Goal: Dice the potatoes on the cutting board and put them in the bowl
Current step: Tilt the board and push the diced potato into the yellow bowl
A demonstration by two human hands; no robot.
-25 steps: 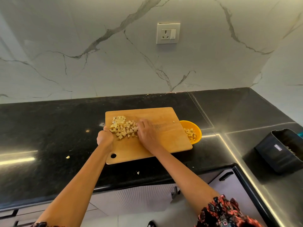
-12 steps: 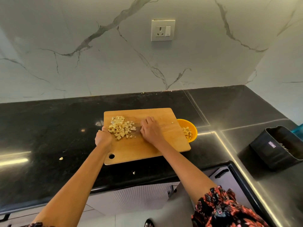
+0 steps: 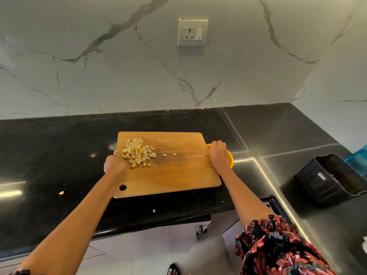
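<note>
Cutting board [image 3: 174, 175]: wooden, rectangular, lying on the black countertop [image 3: 49, 155]. Long axis runs left to right, roughly parallel to the counter's front edge. Round hanging hole at the near left corner. Right end overlaps the bowl. Knife marks darken the middle.

Diced potatoes [image 3: 137, 152]: pale yellow cubes, heaped on the far left part of the board. A few strays trail rightward along the board's long axis toward the bowl. No common direction to the cubes.

Bowl [image 3: 230, 158]: yellow, on the counter at the board's right edge, mostly hidden under the right hand and the board. Contents not visible.

Left hand [image 3: 114, 165]: at the board's left edge, fingers curled round the edge, thumb near the heap. Grips the board.

Right hand [image 3: 218, 155]: over the bowl at the board's right edge, back upward, fingers bent downward. Whether it holds any pieces cannot be told.

Black container [image 3: 327, 179]: on the counter well to the right, tipped on its side, open mouth facing up and right. Small label on its side; writing too small to read.

Wall socket [image 3: 193, 32]: white, with switch, on the marble wall [image 3: 139, 66] above the board. No legible writing.

Scraps: small pale bits on the counter left of and in front of the board.

Sleeve [image 3: 278, 249]: floral, red on black, right arm.
</note>
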